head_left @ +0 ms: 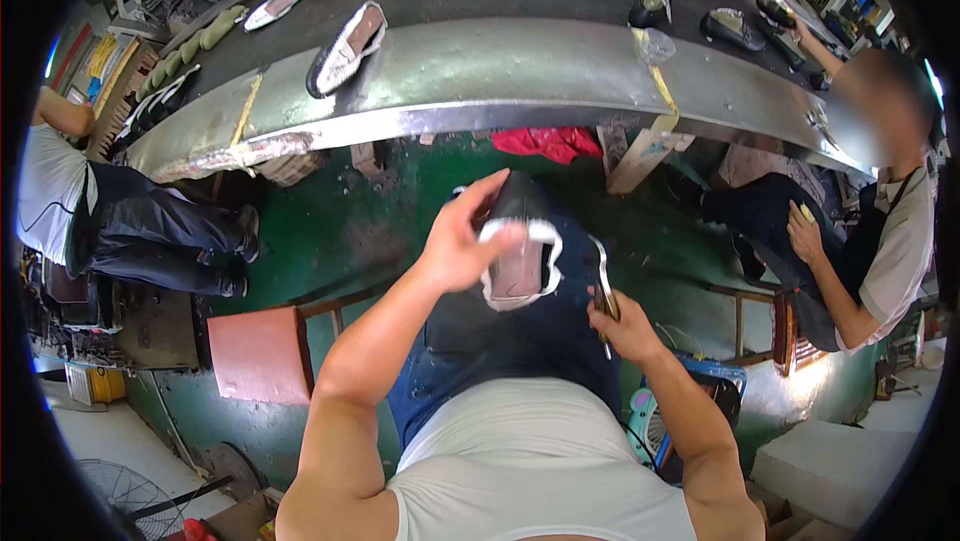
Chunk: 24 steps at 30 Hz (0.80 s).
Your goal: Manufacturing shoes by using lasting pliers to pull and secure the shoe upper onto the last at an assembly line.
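Note:
Over my lap, my left hand [458,246] grips a dark shoe [522,276] by its toe and side, with the thumb across the front of the opening. The shoe's pale edging and pinkish insole face up. To its right, my right hand [628,326] is closed around a slim metal tool [604,299]. This tool has a long, curved, shiny upper end, a brownish middle and a thin end below the fingers; its exact kind is unclear. A small gap separates the tool from the shoe.
Ahead runs a long dark bench with a metal edge [440,121], bearing several shoes, including a white one [348,49] near the edge. A seated person [870,231] is at right, another person [110,211] at left. A brown stool [262,354] stands left; red cloth [548,144] lies beneath the bench.

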Tool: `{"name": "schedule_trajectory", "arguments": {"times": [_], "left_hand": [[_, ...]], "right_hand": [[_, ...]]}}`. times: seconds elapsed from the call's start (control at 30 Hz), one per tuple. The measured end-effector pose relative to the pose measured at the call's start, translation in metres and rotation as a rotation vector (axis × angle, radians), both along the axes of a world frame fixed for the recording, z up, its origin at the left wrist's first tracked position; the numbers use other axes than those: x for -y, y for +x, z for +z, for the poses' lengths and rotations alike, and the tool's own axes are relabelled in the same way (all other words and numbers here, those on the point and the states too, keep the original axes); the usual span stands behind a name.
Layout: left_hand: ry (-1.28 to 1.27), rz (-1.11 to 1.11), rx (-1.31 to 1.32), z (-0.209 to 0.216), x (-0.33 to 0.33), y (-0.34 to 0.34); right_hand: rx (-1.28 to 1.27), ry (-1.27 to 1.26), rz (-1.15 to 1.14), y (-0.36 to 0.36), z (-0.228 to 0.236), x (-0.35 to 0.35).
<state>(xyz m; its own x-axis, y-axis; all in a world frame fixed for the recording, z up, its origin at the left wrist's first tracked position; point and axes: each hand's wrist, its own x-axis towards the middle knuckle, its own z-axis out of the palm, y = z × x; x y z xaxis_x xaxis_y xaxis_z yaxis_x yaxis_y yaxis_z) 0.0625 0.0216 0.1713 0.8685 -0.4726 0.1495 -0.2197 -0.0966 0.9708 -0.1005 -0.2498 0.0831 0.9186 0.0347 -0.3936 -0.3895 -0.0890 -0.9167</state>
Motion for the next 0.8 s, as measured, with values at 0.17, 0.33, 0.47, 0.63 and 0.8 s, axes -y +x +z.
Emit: {"name": "schedule_trajectory", "arguments": {"times": [0.17, 0.33, 0.47, 0.63, 0.8], "left_hand": [[0.003, -0.090, -0.636, -0.125, 0.031, 0.004], [0.456, 0.001, -0.478, -0.125, 0.029, -0.034], [0.387, 0.093, -0.390, -0.129, 0.026, -0.059], [0.269, -0.081, -0.466, -0.156, 0.008, -0.059], [0.160, -0.194, -0.633, -0.130, -0.002, -0.080]], "right_hand": [[0.023, -0.533, 0.088, 0.041, -0.001, -0.026], [0.019, -0.675, 0.048, 0.050, -0.019, -0.036], [-0.040, -0.638, 0.059, 0.049, -0.018, -0.037], [-0.032, -0.671, 0.118, 0.046, -0.025, -0.030], [0.055, -0.654, 0.185, 0.017, 0.004, 0.001]]}}
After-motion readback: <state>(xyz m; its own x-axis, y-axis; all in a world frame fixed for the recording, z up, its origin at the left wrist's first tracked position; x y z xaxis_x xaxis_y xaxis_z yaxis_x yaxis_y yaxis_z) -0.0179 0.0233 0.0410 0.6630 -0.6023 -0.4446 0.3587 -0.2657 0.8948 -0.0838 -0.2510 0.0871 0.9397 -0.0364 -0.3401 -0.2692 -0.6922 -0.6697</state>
